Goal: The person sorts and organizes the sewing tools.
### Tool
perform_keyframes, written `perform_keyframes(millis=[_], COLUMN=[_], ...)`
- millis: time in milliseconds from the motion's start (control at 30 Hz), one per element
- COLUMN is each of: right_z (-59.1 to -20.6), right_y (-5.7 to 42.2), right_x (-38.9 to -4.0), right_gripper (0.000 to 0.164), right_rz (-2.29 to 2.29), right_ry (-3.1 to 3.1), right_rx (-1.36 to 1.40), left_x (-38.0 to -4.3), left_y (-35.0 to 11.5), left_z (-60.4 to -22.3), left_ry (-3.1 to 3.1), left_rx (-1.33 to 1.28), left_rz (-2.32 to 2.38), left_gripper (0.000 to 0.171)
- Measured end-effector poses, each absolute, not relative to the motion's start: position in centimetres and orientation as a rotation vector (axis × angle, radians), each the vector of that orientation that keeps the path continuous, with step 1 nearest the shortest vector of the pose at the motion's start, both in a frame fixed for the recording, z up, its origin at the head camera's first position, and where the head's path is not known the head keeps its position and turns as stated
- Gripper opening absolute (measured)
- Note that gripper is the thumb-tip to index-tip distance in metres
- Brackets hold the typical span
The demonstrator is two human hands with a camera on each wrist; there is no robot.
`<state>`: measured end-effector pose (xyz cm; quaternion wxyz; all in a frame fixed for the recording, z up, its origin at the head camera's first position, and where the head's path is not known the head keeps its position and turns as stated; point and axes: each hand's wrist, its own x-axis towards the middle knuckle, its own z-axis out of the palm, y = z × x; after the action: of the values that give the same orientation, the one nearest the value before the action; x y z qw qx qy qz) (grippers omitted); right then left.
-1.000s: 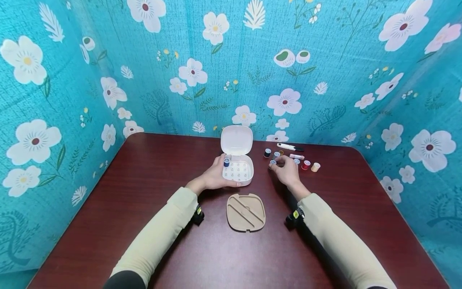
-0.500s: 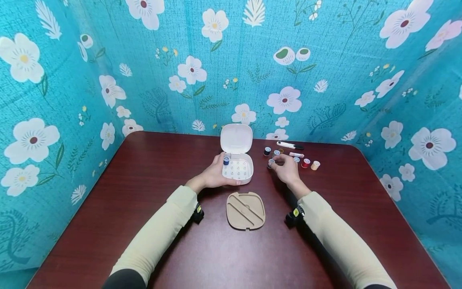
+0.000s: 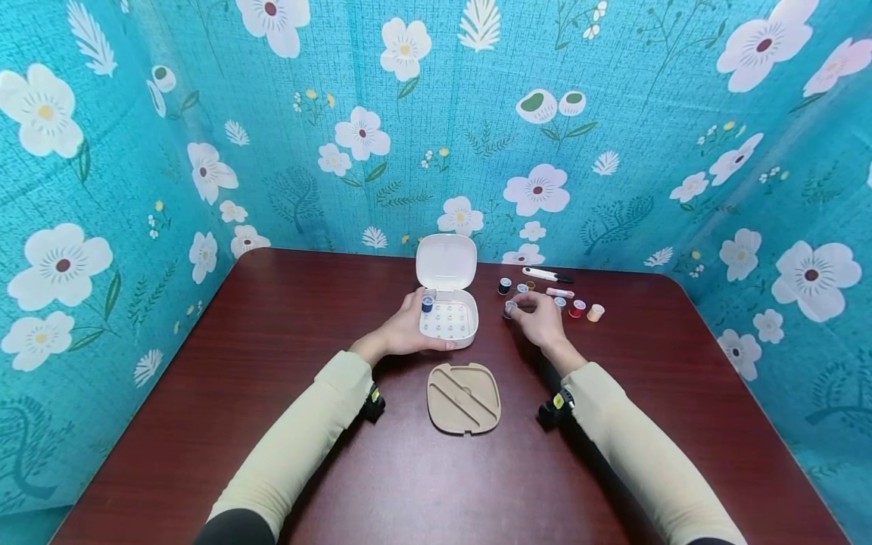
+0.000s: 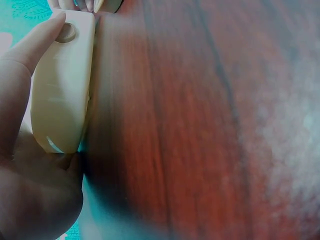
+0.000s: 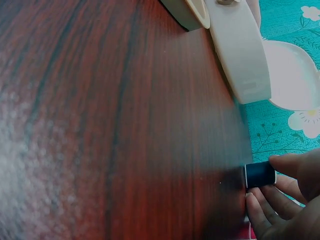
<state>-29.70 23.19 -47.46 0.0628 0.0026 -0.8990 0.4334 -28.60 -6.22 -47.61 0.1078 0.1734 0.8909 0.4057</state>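
Note:
My left hand (image 3: 403, 330) grips the left side of a white sewing box (image 3: 465, 343), its thumb along the front wall. The box's lid (image 3: 446, 261) stands raised at the back, and small pegs cover its floor. A dark blue thread spool (image 3: 427, 303) stands in the box's back left corner. To the right of the box, my right hand (image 3: 543, 321) pinches a dark thread spool (image 5: 260, 174) between thumb and fingers, close over the table. In the left wrist view, the left thumb (image 4: 37, 42) lies beside a round button on the box's wall.
A beige grooved tray (image 3: 464, 399) lies in front of the box. Around the right hand stand a black spool (image 3: 504, 286), a red spool (image 3: 577, 308), a cream spool (image 3: 596, 313) and other small spools. Behind them lies a white-and-black tool (image 3: 547, 275). A flowered curtain (image 3: 341, 204) borders the table.
My right hand has drawn its spool slightly left, toward the box. The left hand keeps its grip and the box stays in place.

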Motion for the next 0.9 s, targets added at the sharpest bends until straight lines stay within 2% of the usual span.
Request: perform_keyframes(millis=[533,900], right_z=[-47.7,-47.1], right_y=[22.5,21.6], right_x=[-29.8,-29.8], right_gripper=[0.025,0.027], right_rz=[1.576,1.651], right_ry=[-2.685,-2.662], right_rx=[0.139,0.116], left_x=[-28.6,-28.5], left_y=[-6.3,-6.3], left_z=[-47.6,-47.4], left_ry=[2.626,2.617], left_rx=[0.491,0.493], left_rz=[1.161,1.176], left_gripper=[0.130,0.132])
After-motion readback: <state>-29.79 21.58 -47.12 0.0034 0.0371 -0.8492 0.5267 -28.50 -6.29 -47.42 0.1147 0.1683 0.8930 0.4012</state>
